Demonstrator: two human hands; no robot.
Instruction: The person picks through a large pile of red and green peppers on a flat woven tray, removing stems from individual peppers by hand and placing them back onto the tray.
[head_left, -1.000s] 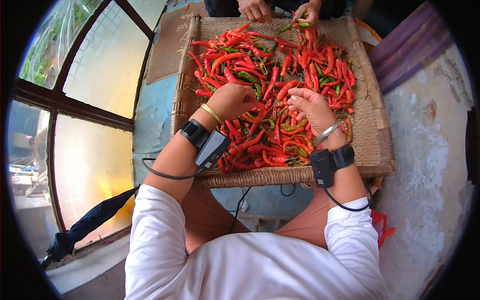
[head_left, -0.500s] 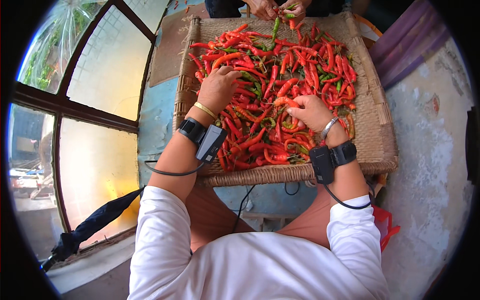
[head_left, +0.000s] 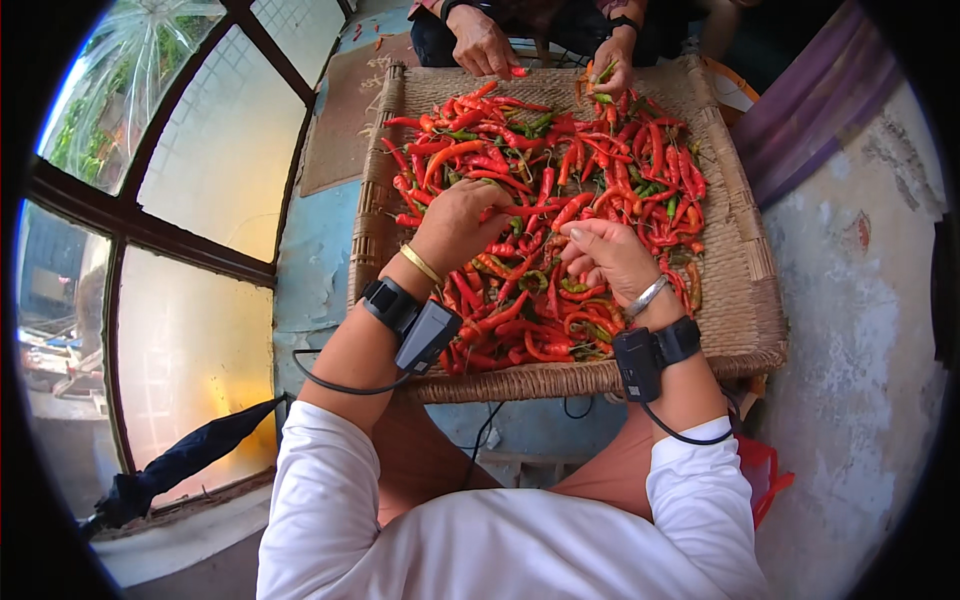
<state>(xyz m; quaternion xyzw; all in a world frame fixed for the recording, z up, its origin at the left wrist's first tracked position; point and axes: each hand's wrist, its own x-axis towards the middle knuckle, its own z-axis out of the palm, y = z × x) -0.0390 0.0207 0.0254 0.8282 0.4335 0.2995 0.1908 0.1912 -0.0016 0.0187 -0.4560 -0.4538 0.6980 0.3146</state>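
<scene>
Red chili peppers point(head_left: 500, 325), with some green and orange ones among them, are heaped on a woven tray point(head_left: 745, 260). My left hand point(head_left: 463, 228) is closed over the middle of the heap, gripping a long red chili pepper point(head_left: 532, 210) that points right. Close by on the right, my right hand point(head_left: 612, 258) has thumb and forefinger pinched near that pepper's tip. Whatever may be between those fingertips is too small to make out. Both my wrists carry black strapped devices and bracelets.
Across the tray another person's hand point(head_left: 482, 42) hovers by a red chili, and their other hand point(head_left: 616, 68) holds a few chilies. Framed windows point(head_left: 200, 180) and a folded dark umbrella point(head_left: 190, 455) are at left. A plastered wall point(head_left: 850, 300) stands at right.
The orange-red chili has left my right hand's fingers. My left hand has drawn up a red chili, and my hands are closer together. The other person's hands have moved apart.
</scene>
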